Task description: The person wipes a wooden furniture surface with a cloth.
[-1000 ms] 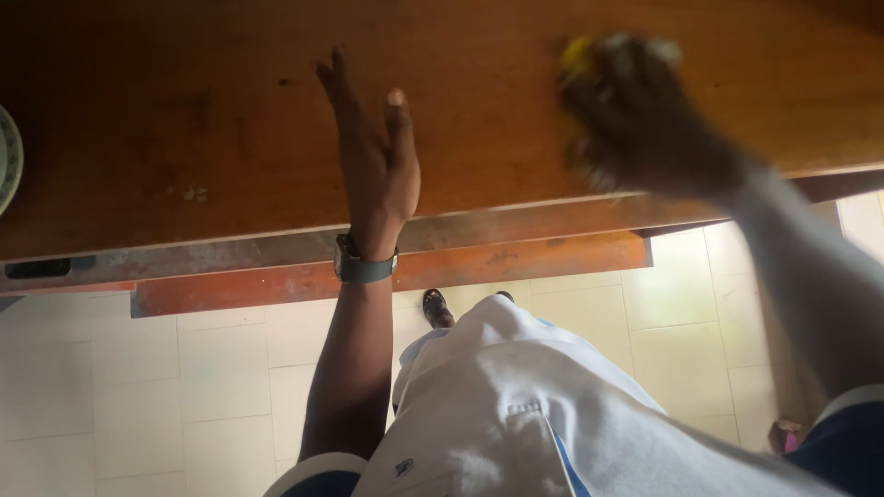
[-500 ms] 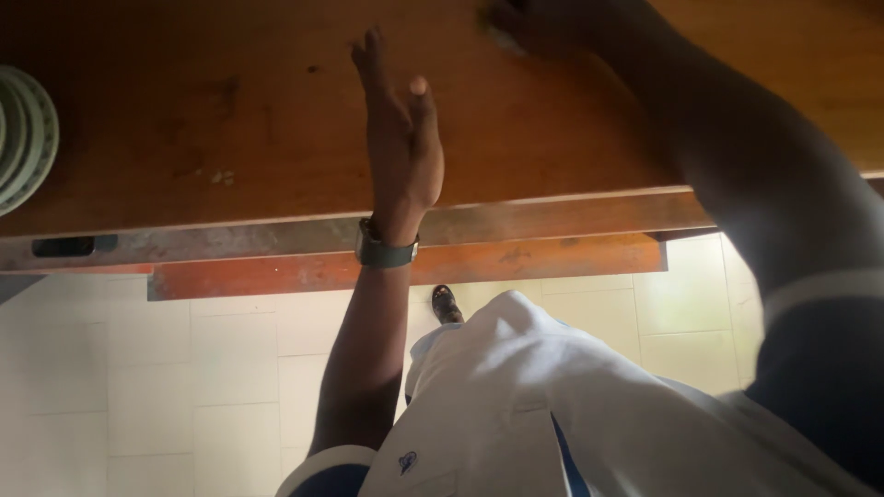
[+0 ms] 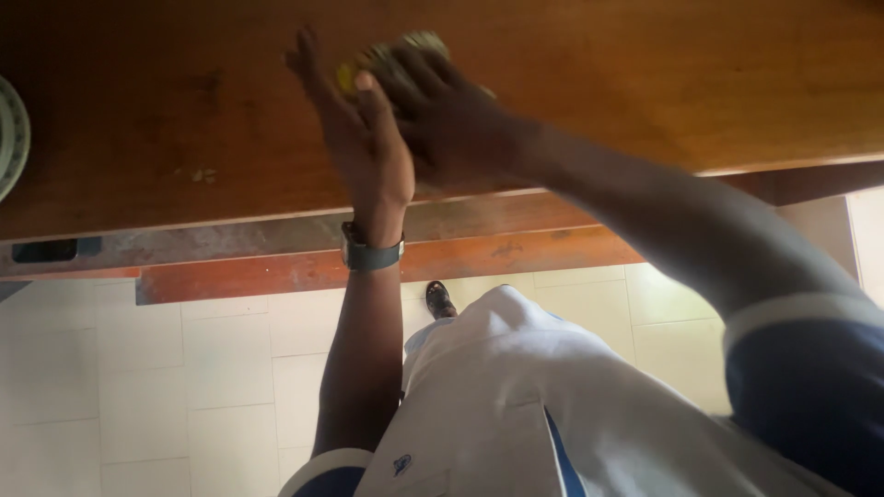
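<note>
Right hand [image 3: 442, 110] grips a yellow-green scouring pad [image 3: 387, 55] against open, edge-on left hand [image 3: 359, 138] on the wooden table [image 3: 645, 83].

Brown wooden table [image 3: 645, 83], top scuffed w/ dark marks. Few pale crumbs [image 3: 199, 174] near front edge, left side. Part of a pale plate [image 3: 9, 138] at far left edge.

The table [image 3: 645, 83] is brown wood with a smooth, faintly glossy top, its finish worn and blotchy toward nine o'clock. At twelve o'clock the right hand [image 3: 451, 115] grips a yellow, rough-looking pad [image 3: 387, 55], possibly sponge; blur hides its texture. The floor [image 3: 184, 368] at six o'clock is pale, matt tile.
</note>
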